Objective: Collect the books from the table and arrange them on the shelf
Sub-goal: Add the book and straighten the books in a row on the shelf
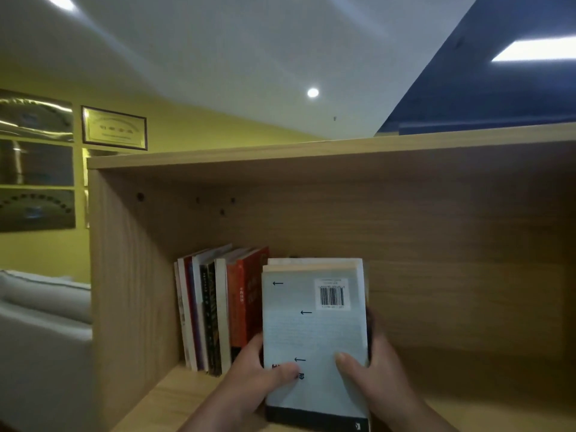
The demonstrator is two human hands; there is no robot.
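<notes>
the wooden shelf [452,244] has a compartment that is open at the front. a row of books [212,310] stands upright in it, near its left wall with a gap between. pale, dark and cream spines come first, and an orange-red book [246,304] closes the right end of the row.

just right of that row, both hands hold a grey-covered book [314,332] upright in the mouth of the compartment. its back cover faces the camera, with a barcode at the upper right and a dark band along the bottom. it overlaps the orange-red book in view; whether the two touch i cannot tell. a second pale edge shows behind its top, and i cannot tell if that is another book.

the left hand [255,381] grasps the left edge, thumb pressed on the cover and fingers curled behind. the right hand [377,375] grasps the right edge the same way.

left of the shelf, framed plaques [113,127] hang on a yellow wall above a pale sofa [43,307].
</notes>
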